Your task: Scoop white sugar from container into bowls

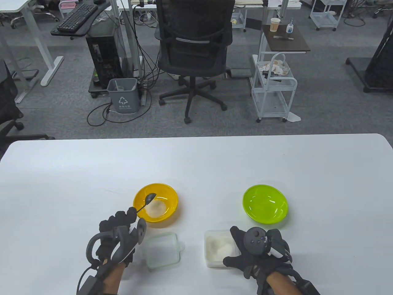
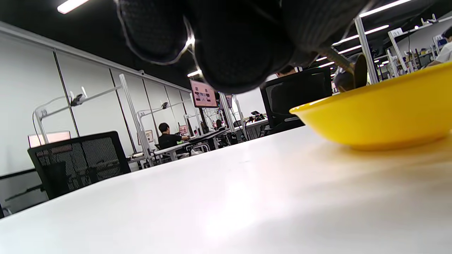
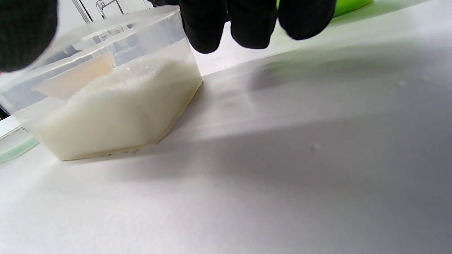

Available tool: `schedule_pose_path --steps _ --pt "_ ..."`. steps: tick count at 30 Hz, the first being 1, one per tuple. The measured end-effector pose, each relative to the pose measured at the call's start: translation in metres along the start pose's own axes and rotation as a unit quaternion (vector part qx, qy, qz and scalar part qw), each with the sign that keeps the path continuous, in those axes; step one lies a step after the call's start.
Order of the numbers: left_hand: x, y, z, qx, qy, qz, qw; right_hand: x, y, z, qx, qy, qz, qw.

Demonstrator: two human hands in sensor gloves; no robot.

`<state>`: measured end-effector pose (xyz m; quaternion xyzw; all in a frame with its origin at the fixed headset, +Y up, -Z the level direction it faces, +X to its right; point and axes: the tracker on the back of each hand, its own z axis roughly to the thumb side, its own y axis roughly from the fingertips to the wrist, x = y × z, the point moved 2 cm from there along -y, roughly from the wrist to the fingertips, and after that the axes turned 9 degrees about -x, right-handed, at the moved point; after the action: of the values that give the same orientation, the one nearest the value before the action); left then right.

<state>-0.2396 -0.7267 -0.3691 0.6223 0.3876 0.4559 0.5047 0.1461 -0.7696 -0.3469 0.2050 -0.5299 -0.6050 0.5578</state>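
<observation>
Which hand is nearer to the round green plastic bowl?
The right hand is nearer: it rests at the clear sugar container, just below the round green plastic bowl. The left hand is far left, holding a spoon over the yellow bowl.

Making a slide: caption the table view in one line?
Left hand holds spoon over sugared yellow bowl; right hand steadies sugar container; green bowl empty.

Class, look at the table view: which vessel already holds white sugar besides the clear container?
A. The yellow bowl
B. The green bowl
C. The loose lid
A: a white mound lies in the yellow bowl, under the spoon; the green bowl shows none.
</observation>
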Motion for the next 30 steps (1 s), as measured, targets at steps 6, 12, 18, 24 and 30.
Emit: schedule_pose_path --steps 6,12,18,24,30 --pt "0.014 0.006 0.015 -0.036 0.051 0.014 0.998 0.0 0.0 0.0 0.001 -0.002 0.001 1.0" --pt "0.037 0.02 0.044 -0.096 0.087 0.041 0.991 0.0 0.0 0.0 0.001 -0.003 0.0 1.0" --pt "0.054 0.038 0.073 -0.18 0.104 0.066 0.976 0.0 0.0 -0.001 0.001 -0.003 0.0 1.0" --pt "0.066 0.055 0.094 -0.248 0.111 0.09 0.958 0.001 0.0 -0.001 0.001 -0.005 0.0 1.0" --pt "0.066 0.067 0.116 -0.293 0.063 0.091 0.95 0.0 0.0 -0.001 0.002 -0.002 -0.001 1.0"
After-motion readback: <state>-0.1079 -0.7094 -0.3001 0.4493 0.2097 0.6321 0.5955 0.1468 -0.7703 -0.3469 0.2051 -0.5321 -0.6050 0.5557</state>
